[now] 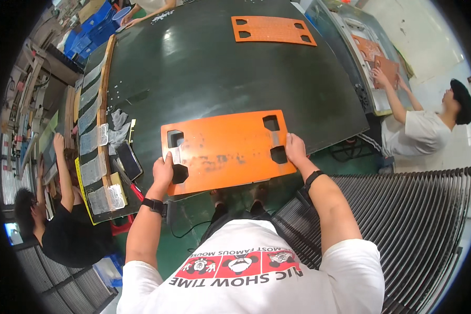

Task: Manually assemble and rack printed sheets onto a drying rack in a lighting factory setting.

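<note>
Between my two hands is an orange rectangular board (225, 141) with a cut-out near each corner and dark smudges across its face. It is tilted over the near edge of a dark green table (214, 78). My left hand (163, 171) grips its near left corner, thumb on top beside a cut-out. My right hand (296, 149) holds the right edge, fingers mostly hidden under the board. A second orange board (273, 30) with similar cut-outs lies flat at the table's far right.
Along the left edge runs a wooden strip (106, 83) with clear plastic packets. Nearby lie a grey cloth (119, 125) and a dark phone-like device (129, 160). A black slatted rack (392, 225) stands at right. Co-workers are at left, far left and right; the right one handles a brownish-orange plate (387, 70).
</note>
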`<state>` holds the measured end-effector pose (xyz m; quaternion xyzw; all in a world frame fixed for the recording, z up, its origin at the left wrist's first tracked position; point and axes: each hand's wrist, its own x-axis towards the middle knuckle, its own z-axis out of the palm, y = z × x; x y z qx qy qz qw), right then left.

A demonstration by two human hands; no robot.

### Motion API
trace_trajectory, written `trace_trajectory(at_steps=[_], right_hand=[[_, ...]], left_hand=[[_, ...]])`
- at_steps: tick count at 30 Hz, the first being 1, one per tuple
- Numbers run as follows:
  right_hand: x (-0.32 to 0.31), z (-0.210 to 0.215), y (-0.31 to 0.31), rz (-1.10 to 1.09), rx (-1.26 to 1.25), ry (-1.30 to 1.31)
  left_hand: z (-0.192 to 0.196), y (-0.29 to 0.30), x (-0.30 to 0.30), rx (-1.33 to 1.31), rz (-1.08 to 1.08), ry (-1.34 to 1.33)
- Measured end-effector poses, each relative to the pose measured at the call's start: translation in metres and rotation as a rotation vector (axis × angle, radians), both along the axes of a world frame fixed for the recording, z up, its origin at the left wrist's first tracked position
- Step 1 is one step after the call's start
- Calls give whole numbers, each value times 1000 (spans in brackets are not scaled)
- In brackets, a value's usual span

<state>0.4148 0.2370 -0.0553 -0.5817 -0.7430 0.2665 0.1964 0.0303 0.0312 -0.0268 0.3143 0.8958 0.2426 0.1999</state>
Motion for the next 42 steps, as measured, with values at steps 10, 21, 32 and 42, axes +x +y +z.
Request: trace_trajectory(at_steps=[10,21,32,42], right_hand=[[8,27,16,-42,64,104],[24,186,-22,-70,-599,1540],[122,88,-20,-520,-471,1678],[155,-20,-12,-830,-719,1400]], left_hand=[[89,15,25,274,257,-854],[192,67,146,1050,-1028,404],[155,105,240,754,-1340,385],[85,-66,152,168,-876,60]])
